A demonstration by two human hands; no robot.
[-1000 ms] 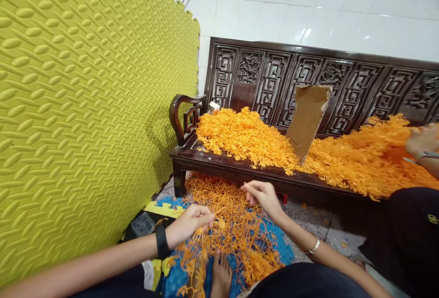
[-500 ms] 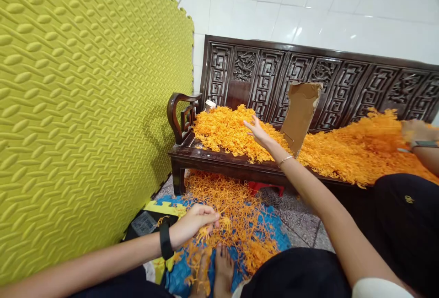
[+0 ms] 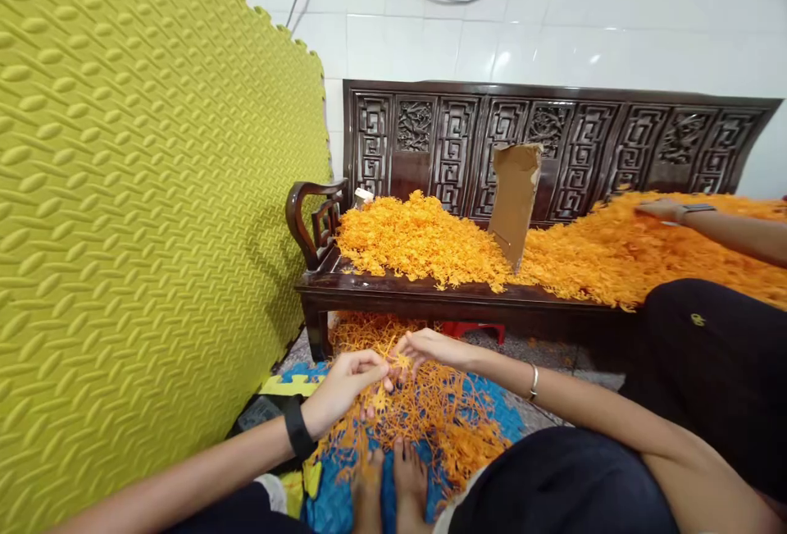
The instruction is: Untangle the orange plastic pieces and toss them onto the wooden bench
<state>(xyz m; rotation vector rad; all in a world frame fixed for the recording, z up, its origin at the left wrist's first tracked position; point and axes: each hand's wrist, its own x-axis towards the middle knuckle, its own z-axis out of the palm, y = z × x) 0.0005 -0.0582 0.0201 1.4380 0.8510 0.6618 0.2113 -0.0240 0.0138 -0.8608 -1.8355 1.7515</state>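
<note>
Glossy white wall tiles (image 3: 418, 46) rose behind a long, dark wooden desk (image 3: 393, 287) with a carved back, and a yellow foam panel (image 3: 160, 189) stood at its left end. Two piles of small orange pieces lay on that desk, a left heap (image 3: 411, 239) near the armrest (image 3: 299, 218) and a right heap (image 3: 571, 259), with a cardboard sheet (image 3: 513, 198) standing between them. From my spot I could see a co-worker's hand (image 3: 661, 210) at the right heap. On the floor, an orange tangle (image 3: 424, 411) spread over a blue mat (image 3: 329, 509) by the person's bare feet (image 3: 409, 468).

Above the tangle, an orange piece (image 3: 402, 360) showed between the person's two hands. The left hand (image 3: 348, 386) had its thumb and forefinger pinched together, apparently grasping orange strands; the right hand (image 3: 430, 347) had bent fingers around the piece, though I could not tell whether they gripped it.

To my mind, good handling called for a light pinch near the middle, since the thin ends looked likely to snag. A steady left hand, well clear of the tangle, seemed wise too.
</note>
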